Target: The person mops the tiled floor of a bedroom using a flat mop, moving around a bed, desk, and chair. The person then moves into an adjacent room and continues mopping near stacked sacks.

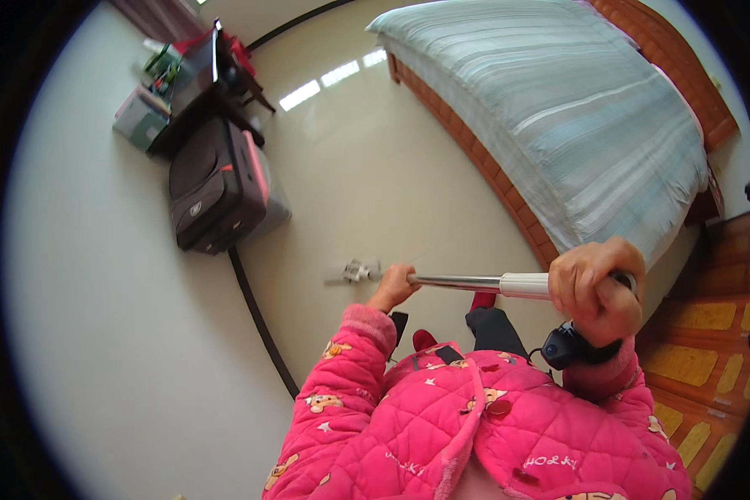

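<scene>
Both my hands grip a mop, whose metal pole ends in a white sleeve on the right side. My left hand is wrapped round the lower pole, close to the mop head. That head is smeared by motion; it lies low over the pale floor, left of my feet. Around the top end of the white sleeve, the fingers of my right hand are closed. A black camera is strapped at my right wrist.
A bed with a striped pale blue cover and brown wooden frame stands at far right. Against the left wall are a dark suitcase and a dark table with boxes on it. A brown wooden cabinet with yellow panels is at right.
</scene>
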Available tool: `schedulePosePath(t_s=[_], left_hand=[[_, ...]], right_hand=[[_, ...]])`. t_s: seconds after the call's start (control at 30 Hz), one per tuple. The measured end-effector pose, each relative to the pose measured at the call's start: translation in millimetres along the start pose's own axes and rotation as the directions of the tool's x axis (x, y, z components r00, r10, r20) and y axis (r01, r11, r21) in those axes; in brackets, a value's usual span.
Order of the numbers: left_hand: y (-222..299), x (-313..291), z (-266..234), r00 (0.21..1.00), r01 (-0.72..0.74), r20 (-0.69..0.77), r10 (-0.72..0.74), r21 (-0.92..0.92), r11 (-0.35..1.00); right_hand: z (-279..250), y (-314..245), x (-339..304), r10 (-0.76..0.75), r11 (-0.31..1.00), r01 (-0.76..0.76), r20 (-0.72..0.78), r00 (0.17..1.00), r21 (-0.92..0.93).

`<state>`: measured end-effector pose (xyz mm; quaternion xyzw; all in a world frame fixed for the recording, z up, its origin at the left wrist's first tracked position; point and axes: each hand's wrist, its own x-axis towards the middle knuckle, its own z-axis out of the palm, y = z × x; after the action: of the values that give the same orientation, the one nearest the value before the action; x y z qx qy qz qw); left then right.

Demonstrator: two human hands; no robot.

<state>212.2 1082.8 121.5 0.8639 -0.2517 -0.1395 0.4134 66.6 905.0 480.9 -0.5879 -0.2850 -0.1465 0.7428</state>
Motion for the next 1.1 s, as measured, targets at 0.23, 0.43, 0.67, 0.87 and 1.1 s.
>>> schedulePosePath(t_s=[0.23,0.43,0.67,0.87,1.1], left_hand=[[2.3,-38.0,9.2,0.987,-0.115,0.122,0.108,0.057,0.992],[55.6,-3.5,-15.6,0.989,-0.138,0.069,0.132,0.099,0.985],[82.7,78.0,-14.5,0.904,-0.348,-0.213,0.370,0.133,0.928],[88.3,150.4,-10.4,0.757,-0.538,-0.323,0.569,0.187,0.822],[-52.9,183.1,35.0,0.649,-0.677,-0.257,0.716,0.234,0.697]], right_hand=[[6.8,1.3,-65.8,-0.161,0.985,0.154,-0.105,0.981,-0.073],[-25.6,-37.8,-46.2,-0.174,0.985,0.173,0.066,0.983,0.016],[-19.9,-61.1,-53.9,-0.267,0.921,0.256,0.004,0.964,-0.293],[-24.7,-37.2,-81.5,-0.267,0.921,0.227,-0.089,0.960,-0.318],[32.3,138.4,-189.5,-0.443,0.812,0.350,-0.102,0.891,-0.467]])
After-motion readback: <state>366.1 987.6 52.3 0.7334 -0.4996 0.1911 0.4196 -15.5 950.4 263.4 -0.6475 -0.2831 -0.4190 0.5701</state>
